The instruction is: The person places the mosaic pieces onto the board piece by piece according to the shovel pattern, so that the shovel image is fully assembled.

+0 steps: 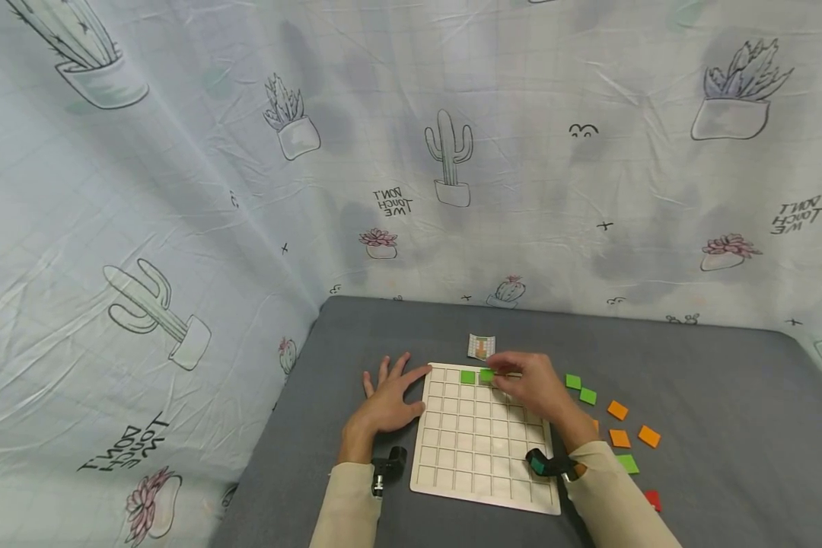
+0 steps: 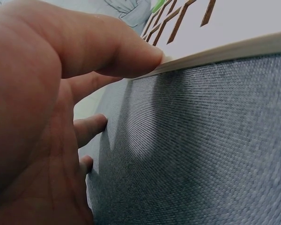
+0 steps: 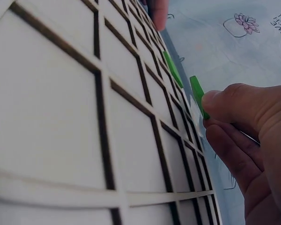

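Note:
A pale wooden grid board (image 1: 482,441) lies on the grey table, its squares outlined by grooves. One green square tile (image 1: 467,377) sits in a cell of the far row. Just right of it, my right hand (image 1: 530,384) pinches a second green tile (image 3: 197,96) between thumb and fingers; in the right wrist view this tile is tilted and slightly above the board. My left hand (image 1: 386,403) is spread at the board's left edge, with the thumb (image 2: 136,56) touching the rim and the other fingers reaching onto the cloth.
Behind the board lies a small printed card (image 1: 481,347) with an orange pattern on a grid. Loose green tiles (image 1: 572,381), orange tiles (image 1: 617,410) and a red tile (image 1: 653,500) are scattered to the right. A cactus-print curtain (image 1: 411,152) borders the table (image 1: 301,457).

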Available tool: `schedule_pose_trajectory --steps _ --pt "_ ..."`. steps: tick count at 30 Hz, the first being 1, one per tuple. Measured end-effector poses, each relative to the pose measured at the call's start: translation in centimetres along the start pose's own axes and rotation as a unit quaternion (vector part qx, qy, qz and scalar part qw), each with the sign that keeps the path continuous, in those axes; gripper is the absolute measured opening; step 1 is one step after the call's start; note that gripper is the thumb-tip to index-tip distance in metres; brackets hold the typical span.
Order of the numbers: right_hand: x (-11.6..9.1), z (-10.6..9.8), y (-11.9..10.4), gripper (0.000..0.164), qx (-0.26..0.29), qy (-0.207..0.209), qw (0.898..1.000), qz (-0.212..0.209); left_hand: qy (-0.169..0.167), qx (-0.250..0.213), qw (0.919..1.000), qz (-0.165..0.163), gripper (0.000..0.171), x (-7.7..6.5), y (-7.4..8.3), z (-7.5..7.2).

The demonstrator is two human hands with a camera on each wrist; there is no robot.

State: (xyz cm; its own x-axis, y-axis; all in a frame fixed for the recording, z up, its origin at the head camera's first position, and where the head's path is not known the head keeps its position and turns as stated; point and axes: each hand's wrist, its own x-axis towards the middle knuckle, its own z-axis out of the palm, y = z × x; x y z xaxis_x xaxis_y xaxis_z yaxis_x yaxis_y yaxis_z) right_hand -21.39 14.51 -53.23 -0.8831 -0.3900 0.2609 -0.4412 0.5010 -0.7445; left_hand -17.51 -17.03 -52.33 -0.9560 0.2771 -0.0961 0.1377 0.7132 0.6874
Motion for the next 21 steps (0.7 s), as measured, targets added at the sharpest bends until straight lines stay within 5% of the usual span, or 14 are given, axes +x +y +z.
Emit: schedule_pose_trajectory --steps 21 --pt "0.2 1.2 -0.3 0.033 -0.046 0.002 0.999 -0.024 0.001 -0.002 1.0000 0.003 0.068 0.0 0.1 0.0"
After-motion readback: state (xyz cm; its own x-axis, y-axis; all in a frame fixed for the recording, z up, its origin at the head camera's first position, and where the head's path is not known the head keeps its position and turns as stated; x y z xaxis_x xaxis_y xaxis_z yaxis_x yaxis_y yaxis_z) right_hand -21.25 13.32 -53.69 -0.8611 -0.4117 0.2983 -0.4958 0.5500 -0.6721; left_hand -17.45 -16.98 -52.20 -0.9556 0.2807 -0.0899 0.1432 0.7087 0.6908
